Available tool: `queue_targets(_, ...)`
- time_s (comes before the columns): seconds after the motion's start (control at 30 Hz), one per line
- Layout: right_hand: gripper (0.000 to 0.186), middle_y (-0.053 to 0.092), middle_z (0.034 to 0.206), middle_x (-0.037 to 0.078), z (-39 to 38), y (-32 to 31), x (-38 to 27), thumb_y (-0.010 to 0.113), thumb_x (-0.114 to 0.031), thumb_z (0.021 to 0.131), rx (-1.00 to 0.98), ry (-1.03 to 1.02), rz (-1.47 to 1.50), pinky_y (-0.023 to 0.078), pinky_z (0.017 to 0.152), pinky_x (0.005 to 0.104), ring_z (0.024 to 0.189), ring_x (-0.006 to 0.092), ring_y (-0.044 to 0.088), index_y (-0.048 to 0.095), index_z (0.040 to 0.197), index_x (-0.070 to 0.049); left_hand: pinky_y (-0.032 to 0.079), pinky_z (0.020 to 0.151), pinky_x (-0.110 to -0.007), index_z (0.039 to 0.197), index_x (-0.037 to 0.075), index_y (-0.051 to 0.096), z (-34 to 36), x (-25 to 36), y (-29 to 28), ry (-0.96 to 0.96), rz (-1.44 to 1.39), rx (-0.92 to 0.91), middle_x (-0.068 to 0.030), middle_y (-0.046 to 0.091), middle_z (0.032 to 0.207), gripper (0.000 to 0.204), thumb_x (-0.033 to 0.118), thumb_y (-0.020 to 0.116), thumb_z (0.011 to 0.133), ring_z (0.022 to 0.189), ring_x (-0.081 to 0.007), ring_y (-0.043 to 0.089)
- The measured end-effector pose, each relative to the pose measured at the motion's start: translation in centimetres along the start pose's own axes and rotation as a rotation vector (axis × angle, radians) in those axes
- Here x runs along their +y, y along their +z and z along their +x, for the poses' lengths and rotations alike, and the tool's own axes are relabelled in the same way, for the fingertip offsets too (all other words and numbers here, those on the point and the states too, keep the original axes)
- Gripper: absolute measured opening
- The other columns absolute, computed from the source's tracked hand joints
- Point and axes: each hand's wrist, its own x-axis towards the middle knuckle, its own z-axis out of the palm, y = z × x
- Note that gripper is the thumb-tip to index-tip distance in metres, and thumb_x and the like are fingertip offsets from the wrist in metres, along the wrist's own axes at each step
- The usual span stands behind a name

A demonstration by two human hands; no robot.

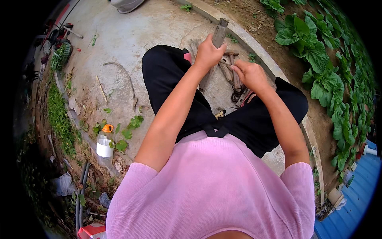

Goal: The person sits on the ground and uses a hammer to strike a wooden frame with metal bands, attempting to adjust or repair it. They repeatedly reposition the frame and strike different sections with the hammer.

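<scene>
My left hand (209,52) is wrapped round a weathered grey wooden bar (220,32), held upright with its upper end above my fist. A little to the right, my right hand (251,75) is closed in a pinch, its fingertips toward the bar. A thin, slender piece (225,62) runs from these fingertips toward my left hand; its kind is too small to tell. Below and between my hands a hammer (236,73) with a wooden handle lies on the concrete, among other worn wooden pieces. Dark, rusty-looking metal parts (237,95) lie by my foot.
A bent rod (126,73) and a thin stick (101,89) lie on the concrete at left. A clear bottle with an orange cap (105,145) stands at lower left. Along the right runs a concrete curb (254,46), with leafy plants (314,51) beyond. A grey object (127,4) sits at the far edge.
</scene>
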Motion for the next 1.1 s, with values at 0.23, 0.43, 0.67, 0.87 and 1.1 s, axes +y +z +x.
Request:
queue_targets(0.23,0.025,0.054,0.063,0.016,-1.7,-1.0,1.0,0.053,-0.028,0.083,-0.087,0.28,0.174,0.041,0.052,0.0381,0.057,0.0331,0.052,0.053,0.076,-0.005,0.046,0.059,-0.04,0.081,0.001,0.049,1.8,-3.1,-4.0,-0.054,0.201,0.272,-0.018,0.059,0.07,0.027,0.024,0.062,0.073,0.066,-0.0333,0.06)
queue_targets(0.43,0.027,0.047,0.058,0.001,-3.6,-1.3,3.5,0.047,-0.029,0.09,0.048,0.743,0.983,0.032,0.044,0.0238,0.047,0.0099,0.041,0.052,0.076,-0.006,0.046,0.053,-0.036,0.083,0.007,0.047,4.0,-4.9,-5.5,-0.536,-0.937,0.134,-0.0076,0.051,0.063,0.026,0.03,0.057,0.082,0.055,-0.0216,0.053)
queue_targets(0.67,0.019,0.05,0.067,-0.001,-1.2,2.9,3.2,0.049,-0.025,0.089,-0.017,0.902,1.29,0.035,0.045,0.0218,0.053,0.0072,0.044,0.051,0.084,-0.007,0.047,0.059,-0.036,0.091,0.006,0.048,2.3,-2.6,-4.3,-0.77,-1.27,-0.153,-0.0071,0.051,0.072,0.035,0.038,0.057,0.081,0.06,-0.0198,0.052)
queue_targets(0.87,0.016,0.055,0.078,0.002,-3.4,10.0,4.9,0.046,-0.021,0.088,-0.117,1.153,1.147,0.04,0.054,0.0258,0.062,0.0103,0.051,0.052,0.09,-0.006,0.046,0.055,-0.035,0.091,0.003,0.049,2.3,-5.4,-2.8,-0.836,-0.701,0.095,-0.0086,0.052,0.075,0.031,0.03,0.06,0.081,0.061,-0.0187,0.052)
queue_targets(1.1,0.013,0.056,0.079,0.0,-7.9,15.3,7.5,0.045,-0.021,0.088,-0.153,1.398,1.016,0.042,0.049,0.0263,0.06,0.0101,0.052,0.052,0.091,-0.01,0.043,0.053,-0.033,0.092,-0.003,0.049,3.2,-8.7,-0.4,-0.725,-0.343,0.078,-0.0076,0.051,0.07,0.04,0.031,0.065,0.076,0.059,-0.017,0.049)
